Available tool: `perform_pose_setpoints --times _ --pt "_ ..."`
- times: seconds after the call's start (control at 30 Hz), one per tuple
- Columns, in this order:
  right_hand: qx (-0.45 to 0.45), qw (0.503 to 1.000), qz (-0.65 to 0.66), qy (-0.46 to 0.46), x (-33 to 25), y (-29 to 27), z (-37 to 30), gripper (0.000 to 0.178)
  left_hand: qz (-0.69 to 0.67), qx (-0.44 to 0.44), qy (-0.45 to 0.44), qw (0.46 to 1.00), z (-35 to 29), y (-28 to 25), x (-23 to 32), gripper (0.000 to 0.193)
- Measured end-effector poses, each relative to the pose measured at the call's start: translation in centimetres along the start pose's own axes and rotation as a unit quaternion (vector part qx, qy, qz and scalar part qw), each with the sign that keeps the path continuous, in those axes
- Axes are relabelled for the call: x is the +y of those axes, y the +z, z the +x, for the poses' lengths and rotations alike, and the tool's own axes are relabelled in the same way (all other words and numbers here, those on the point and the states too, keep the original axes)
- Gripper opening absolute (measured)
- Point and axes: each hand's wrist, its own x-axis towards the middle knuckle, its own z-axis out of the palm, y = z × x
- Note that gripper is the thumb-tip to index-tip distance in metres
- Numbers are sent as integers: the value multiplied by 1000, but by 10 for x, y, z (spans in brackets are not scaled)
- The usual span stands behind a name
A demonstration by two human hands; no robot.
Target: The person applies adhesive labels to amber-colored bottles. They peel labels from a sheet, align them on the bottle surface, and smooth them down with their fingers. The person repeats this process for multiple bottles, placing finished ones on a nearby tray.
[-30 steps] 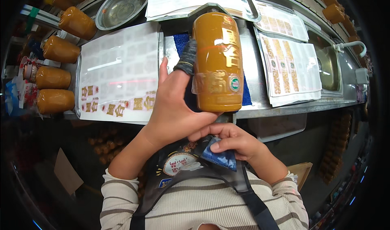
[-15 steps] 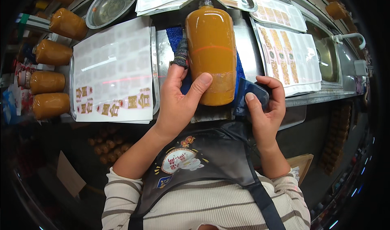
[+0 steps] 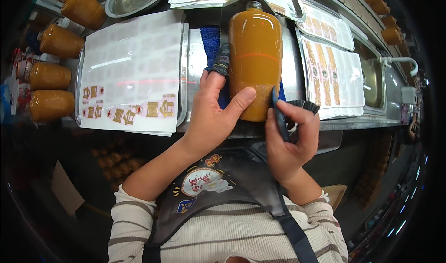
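Note:
A glossy amber-brown bottle (image 3: 255, 44) lies with its neck pointing away from me, a blue cloth (image 3: 210, 44) partly under it. My left hand (image 3: 216, 102) grips its left side. The thumb presses on the lower face, and a dark knitted cover wraps at least one finger. Beside that thumb, a thin see-through patch shows on the bottle. My right hand (image 3: 295, 135) pinches a flat dark-blue scraper (image 3: 279, 116), turned nearly edge-on, its tip at the bottle's lower right side. Dark covering also shows on a right finger. A thin red light line crosses the bottle.
Left, a metal tray (image 3: 183, 77) bears white sheets (image 3: 134, 53) with gold decals. More decal sheets (image 3: 332, 72) lie right, before a sink (image 3: 375, 88) with a white tap (image 3: 399, 60). Several amber bottles (image 3: 51, 75) stand far left. A metal bowl (image 3: 134, 0) sits behind.
My right hand has moved left and turned the scraper edge-on, bringing it to the bottle. My left hand keeps its hold. The whole view has shifted slightly.

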Motion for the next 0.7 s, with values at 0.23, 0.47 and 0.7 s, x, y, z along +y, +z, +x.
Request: perform_pose_setpoints --times 0.23,0.47,0.7 --pt "-31 997 33 -64 -14 2 8 38 -87 5 10 996 -1 -3 -17 27" --pt "-190 950 -85 -235 -21 5 13 46 -193 -84 -136 968 5 -20 -11 52" --pt "-247 967 -22 -54 -13 -22 48 29 -89 -109 -47 989 -1 -26 -13 59"
